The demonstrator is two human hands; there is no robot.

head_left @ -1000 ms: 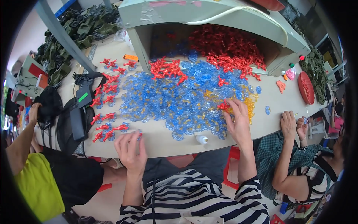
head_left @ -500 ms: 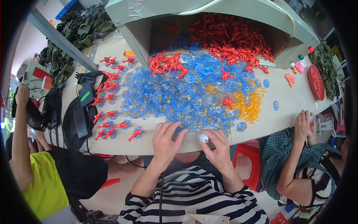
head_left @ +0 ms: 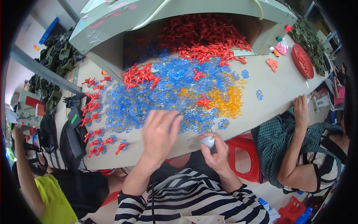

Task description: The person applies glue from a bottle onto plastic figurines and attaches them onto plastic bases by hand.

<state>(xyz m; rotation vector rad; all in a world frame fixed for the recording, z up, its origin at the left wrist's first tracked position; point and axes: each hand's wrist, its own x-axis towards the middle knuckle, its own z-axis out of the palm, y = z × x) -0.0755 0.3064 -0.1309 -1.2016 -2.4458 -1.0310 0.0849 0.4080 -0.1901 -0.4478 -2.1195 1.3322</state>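
Observation:
My right hand (head_left: 219,154) is wrapped round a small white squeeze bottle (head_left: 208,141) with a narrow yellowish tip, just over the table's near edge. To its left, my left hand (head_left: 159,131) hovers at the near side of a wide heap of clear blue plastic pieces (head_left: 143,102). Its thumb and fingertips come together; whatever is between them is too small and blurred to name. Clear orange pieces (head_left: 228,101) lie at the heap's right side. Rows of red figures (head_left: 94,106) on blue pieces stand at the left, with one such figure (head_left: 121,147) nearest me.
Beyond the heap, a pale green box-like housing (head_left: 102,61) covers a large red pile (head_left: 205,37). A red bowl (head_left: 302,61) stands at the far right. Co-workers sit on both sides; a red stool (head_left: 244,158) is at my right. Dark green parts (head_left: 56,56) fill the back left.
The view has swung to the right. My left hand has risen and its fingers have drawn together, while my right hand has turned with the bottle and closed more round it.

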